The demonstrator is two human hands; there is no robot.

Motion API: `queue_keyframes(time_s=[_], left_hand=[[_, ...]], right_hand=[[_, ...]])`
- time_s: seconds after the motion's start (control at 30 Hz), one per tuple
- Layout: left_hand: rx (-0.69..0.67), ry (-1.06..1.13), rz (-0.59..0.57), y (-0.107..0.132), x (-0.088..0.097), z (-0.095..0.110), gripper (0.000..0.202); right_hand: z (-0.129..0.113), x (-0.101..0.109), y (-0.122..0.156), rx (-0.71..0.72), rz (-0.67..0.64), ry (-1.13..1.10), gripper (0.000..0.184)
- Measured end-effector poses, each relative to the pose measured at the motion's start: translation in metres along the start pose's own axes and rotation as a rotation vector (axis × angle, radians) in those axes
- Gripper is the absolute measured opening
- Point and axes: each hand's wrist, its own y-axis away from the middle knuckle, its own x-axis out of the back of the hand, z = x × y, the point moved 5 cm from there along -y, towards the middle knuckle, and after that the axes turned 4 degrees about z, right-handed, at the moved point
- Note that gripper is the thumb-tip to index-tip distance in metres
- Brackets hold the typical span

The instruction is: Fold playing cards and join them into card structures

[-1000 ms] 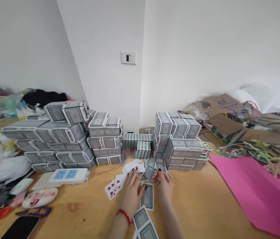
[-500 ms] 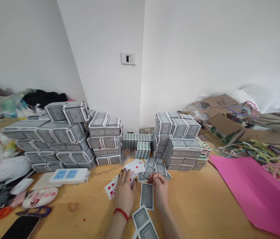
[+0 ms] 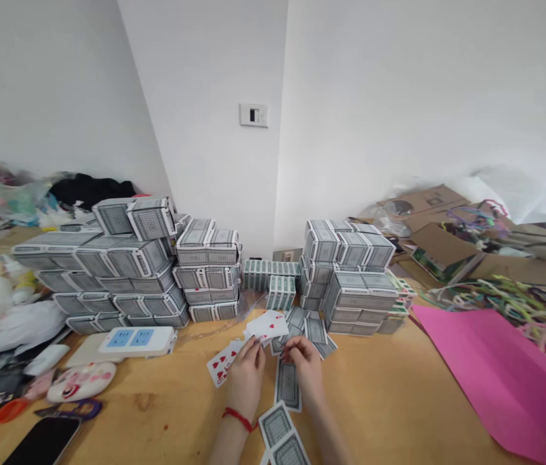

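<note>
At the desk (image 3: 399,400) front, head view: my left hand (image 3: 246,381) and right hand (image 3: 307,368) meet over scattered playing cards (image 3: 267,325), fingers curled; whether either grip clamps a card, I cannot tell. Boxed decks (image 3: 205,271) stack wallward, leaving room.

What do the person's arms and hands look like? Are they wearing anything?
No sleeves show at all. The left hand has a thin red string bracelet around its wrist. The right hand wears nothing. The nails on the fingers look painted dark.
</note>
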Motion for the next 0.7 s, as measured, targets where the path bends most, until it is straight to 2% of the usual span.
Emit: queue_keyframes(time_s=[0.1,0.23,0.33,0.47,0.6,0.7], left_hand=[[-0.051,-0.006,0.121,-0.003,0.012,0.006,0.022],[-0.139,0.044,0.223,-0.005,0.025,0.017,0.017],[-0.161,0.142,0.152,-0.004,0.023,0.022,0.015],[-0.141,0.239,-0.024,-0.003,0.016,0.026,0.013],[-0.181,0.243,-0.106,-0.004,0.018,0.035,0.014],[-0.256,0.246,-0.132,-0.004,0.02,0.042,0.015]], right_hand=[[0.001,-0.004,0.002,-0.025,-0.006,-0.002,0.014],[0.009,-0.016,0.008,-0.162,-0.103,-0.056,0.027],[0.014,-0.021,0.012,-0.263,-0.153,-0.146,0.036],[0.019,-0.016,0.01,-0.309,-0.076,-0.229,0.029],[0.021,-0.008,0.006,-0.294,-0.001,-0.228,0.022],[0.017,-0.003,0.003,-0.194,0.05,-0.158,0.023]])
